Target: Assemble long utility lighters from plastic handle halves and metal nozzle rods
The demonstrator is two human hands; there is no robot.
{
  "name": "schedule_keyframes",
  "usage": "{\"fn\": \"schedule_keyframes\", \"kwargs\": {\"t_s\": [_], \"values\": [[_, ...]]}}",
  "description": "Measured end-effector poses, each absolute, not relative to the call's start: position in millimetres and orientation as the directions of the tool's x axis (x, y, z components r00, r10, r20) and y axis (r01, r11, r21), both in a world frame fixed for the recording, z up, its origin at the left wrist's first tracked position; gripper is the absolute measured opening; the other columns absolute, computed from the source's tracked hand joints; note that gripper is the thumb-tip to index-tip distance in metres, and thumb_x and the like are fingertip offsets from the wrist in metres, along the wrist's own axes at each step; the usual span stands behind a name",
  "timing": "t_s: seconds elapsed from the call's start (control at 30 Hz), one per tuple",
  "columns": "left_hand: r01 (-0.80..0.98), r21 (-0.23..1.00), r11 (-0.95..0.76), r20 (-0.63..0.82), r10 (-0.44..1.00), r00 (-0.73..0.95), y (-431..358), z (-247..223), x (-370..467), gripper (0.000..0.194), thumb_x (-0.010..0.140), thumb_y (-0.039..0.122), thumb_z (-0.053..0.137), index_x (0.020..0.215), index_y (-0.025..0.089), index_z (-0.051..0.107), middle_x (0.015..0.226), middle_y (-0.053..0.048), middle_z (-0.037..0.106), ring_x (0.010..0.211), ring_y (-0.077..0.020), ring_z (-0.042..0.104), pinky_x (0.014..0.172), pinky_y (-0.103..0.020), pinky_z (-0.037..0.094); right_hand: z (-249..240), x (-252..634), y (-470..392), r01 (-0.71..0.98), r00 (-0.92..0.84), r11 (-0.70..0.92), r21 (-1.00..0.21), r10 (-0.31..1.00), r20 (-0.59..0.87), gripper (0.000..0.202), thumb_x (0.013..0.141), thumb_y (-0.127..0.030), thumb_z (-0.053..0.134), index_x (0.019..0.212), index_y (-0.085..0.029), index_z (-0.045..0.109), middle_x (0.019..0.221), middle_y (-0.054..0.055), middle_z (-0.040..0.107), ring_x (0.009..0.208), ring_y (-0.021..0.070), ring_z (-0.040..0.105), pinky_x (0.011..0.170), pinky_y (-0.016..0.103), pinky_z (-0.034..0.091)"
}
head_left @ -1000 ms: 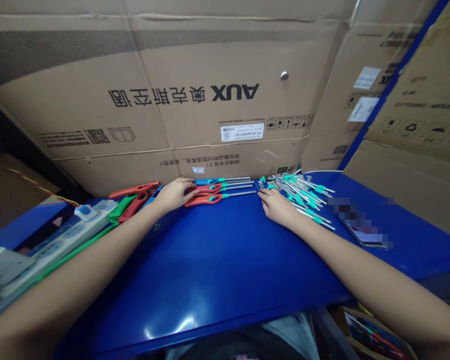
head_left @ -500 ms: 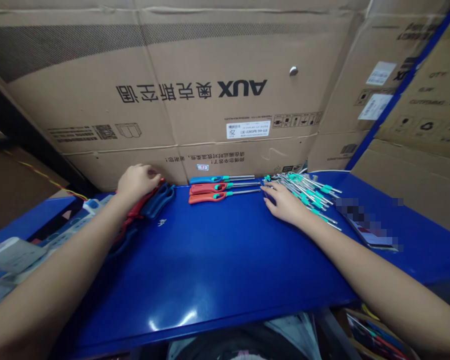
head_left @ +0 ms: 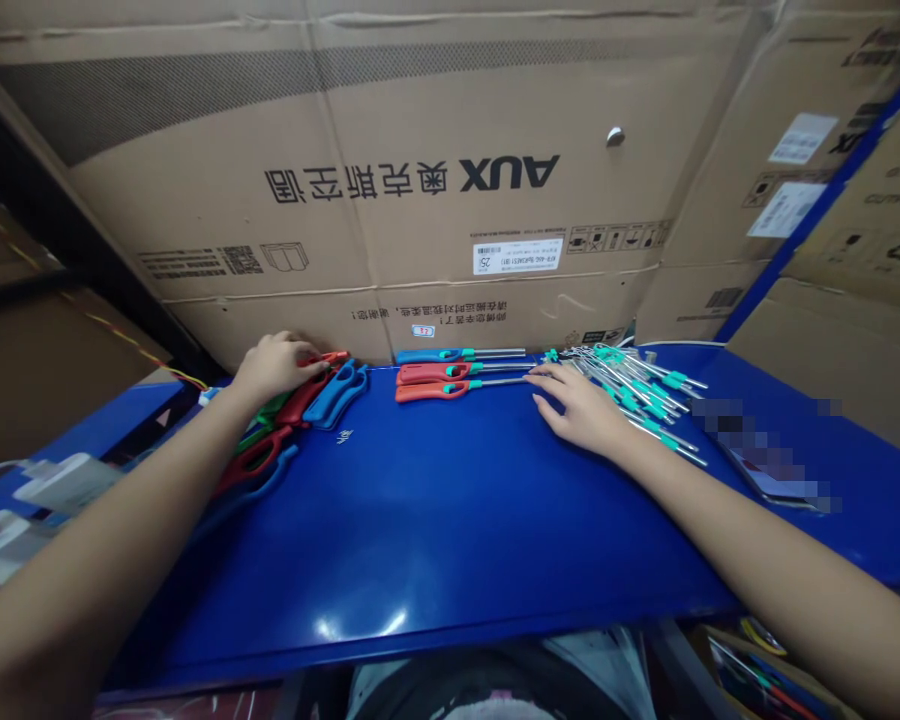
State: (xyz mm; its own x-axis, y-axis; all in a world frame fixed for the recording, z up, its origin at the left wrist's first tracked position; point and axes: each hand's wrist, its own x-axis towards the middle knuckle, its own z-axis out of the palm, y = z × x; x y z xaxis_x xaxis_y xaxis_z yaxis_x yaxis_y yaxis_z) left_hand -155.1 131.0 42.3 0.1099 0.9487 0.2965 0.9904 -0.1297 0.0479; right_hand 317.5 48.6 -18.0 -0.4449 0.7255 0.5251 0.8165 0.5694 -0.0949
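Note:
My left hand [head_left: 281,366] reaches over a heap of lighter handles at the left, its fingers bent onto a red lighter handle [head_left: 300,398]; the grip is partly hidden. Beside it lie blue lighter handles [head_left: 337,392], with green ones partly under my wrist. My right hand [head_left: 581,408] rests low over the table, thumb apart and fingers stretched toward the nozzle tips of a row of lighters. That row is a blue lighter [head_left: 429,356], a red lighter [head_left: 427,374] and an orange-red lighter [head_left: 424,392]. Behind my right hand are metal lighter tubes with green parts [head_left: 645,385].
The blue table [head_left: 450,520] ends at a large cardboard sheet [head_left: 390,230]. A partly blurred phone [head_left: 780,475] lies to the right. White plugs [head_left: 64,485] and cables are at the left, beside my forearm. A box of assorted things [head_left: 772,670] stands below the right edge.
The whole view has shifted slightly, so the scene sits further right. My left hand has moved slightly, its fingers less curled over the red handles. My right hand stays by the nozzle tips.

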Motion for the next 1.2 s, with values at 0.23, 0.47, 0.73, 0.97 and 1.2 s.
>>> {"fn": "schedule_keyframes", "kwargs": {"t_s": [0.23, 0.47, 0.73, 0.97, 1.2], "values": [[0.99, -0.083, -0.114, 0.226, 0.965, 0.13, 131, 49, -143, 0.019, 0.089, 0.031, 0.061, 0.089, 0.018, 0.076, 0.115, -0.011, 0.065, 0.109, -0.032, 0.056, 0.092, -0.04, 0.046, -19, 318, 49, 0.786, -0.483, 0.611, -0.093, 0.702, 0.523, 0.036, 0.097, -0.025, 0.047, 0.127, -0.017, 0.064, 0.133, 0.013, 0.061, 0.121, 0.028, 0.059, 0.104, 0.046, 0.052], [0.98, -0.1, -0.174, 0.391, 0.898, 0.2, 114, 68, -115, 0.023, 0.093, 0.026, 0.052, 0.095, 0.015, 0.072, 0.121, -0.013, 0.065, 0.114, -0.0339, 0.057, 0.094, -0.045, 0.046, -20, 319, 50, 0.747, -0.523, 0.662, -0.068, 0.647, 0.555, 0.035, 0.097, -0.025, 0.047, 0.128, -0.019, 0.062, 0.131, 0.013, 0.061, 0.119, 0.0286, 0.06, 0.1, 0.048, 0.055], [0.771, -0.057, -0.635, 0.433, 0.68, 0.592, 58, 49, -19, 0.018, 0.095, 0.022, 0.053, 0.09, 0.014, 0.068, 0.122, -0.014, 0.063, 0.104, -0.0274, 0.065, 0.093, -0.043, 0.052, -14, 314, 42, 0.674, -0.558, 0.729, -0.121, 0.609, 0.563, 0.04, 0.098, -0.026, 0.048, 0.138, -0.022, 0.054, 0.133, 0.013, 0.059, 0.122, 0.027, 0.058, 0.102, 0.047, 0.053], [0.587, 0.004, -0.81, 0.255, 0.568, 0.782, 8, 10, 45, 0.012, 0.097, 0.02, 0.057, 0.093, 0.015, 0.067, 0.118, -0.009, 0.068, 0.108, -0.0264, 0.064, 0.099, -0.044, 0.049, -14, 301, 29, 0.507, -0.728, 0.851, -0.139, 0.509, 0.459, 0.038, 0.095, -0.039, 0.059, 0.128, -0.02, 0.059, 0.121, 0.012, 0.063, 0.111, 0.024, 0.061, 0.093, 0.04, 0.054], [0.607, 0.244, -0.757, 0.205, 0.652, 0.73, 4, 0, 56, 0.013, 0.093, 0.027, 0.065, 0.103, 0.019, 0.061, 0.11, -0.006, 0.069, 0.098, -0.0247, 0.068, 0.088, -0.038, 0.054, -16, 296, 26, 0.482, -0.784, 0.863, -0.15, 0.502, 0.365, 0.016, 0.097, -0.03, 0.057, 0.106, -0.02, 0.067, 0.109, 0.01, 0.062, 0.099, 0.0216, 0.06, 0.082, 0.034, 0.053]]}}
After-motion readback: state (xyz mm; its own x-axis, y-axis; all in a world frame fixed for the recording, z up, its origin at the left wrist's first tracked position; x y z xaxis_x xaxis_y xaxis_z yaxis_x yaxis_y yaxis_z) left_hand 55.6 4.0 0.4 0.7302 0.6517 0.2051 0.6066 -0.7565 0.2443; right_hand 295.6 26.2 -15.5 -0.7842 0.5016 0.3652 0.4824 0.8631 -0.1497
